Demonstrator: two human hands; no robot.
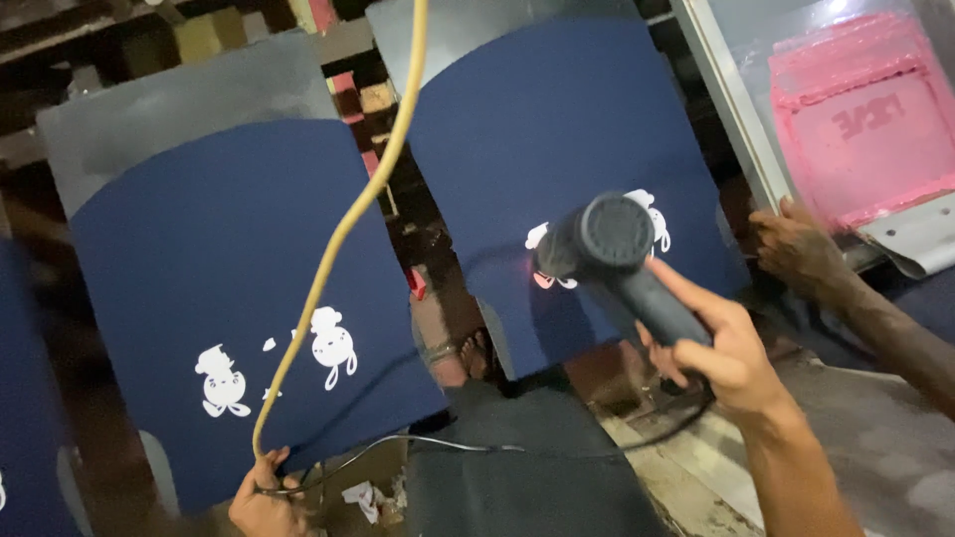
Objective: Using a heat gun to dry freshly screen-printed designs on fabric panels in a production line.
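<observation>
My right hand [718,350] grips a dark heat gun [619,259] by its handle, the round back end facing me and the nozzle aimed at the white figures [657,221] printed on a navy cloth panel [557,139]. A reddish glow shows on the cloth under the gun. My left hand [265,499] at the bottom edge holds the gun's black cable [418,444] together with a yellow hose [343,234] that rises out of the top of the view. A second navy panel [209,268] with white printed figures [328,348] lies to the left.
Another person's hand and forearm [816,264] rest at the right beside a framed printing screen with a pink area [865,109]. A sandalled foot [448,348] shows between the panels. Dark cloth [527,467] lies below, a further navy panel at the far left.
</observation>
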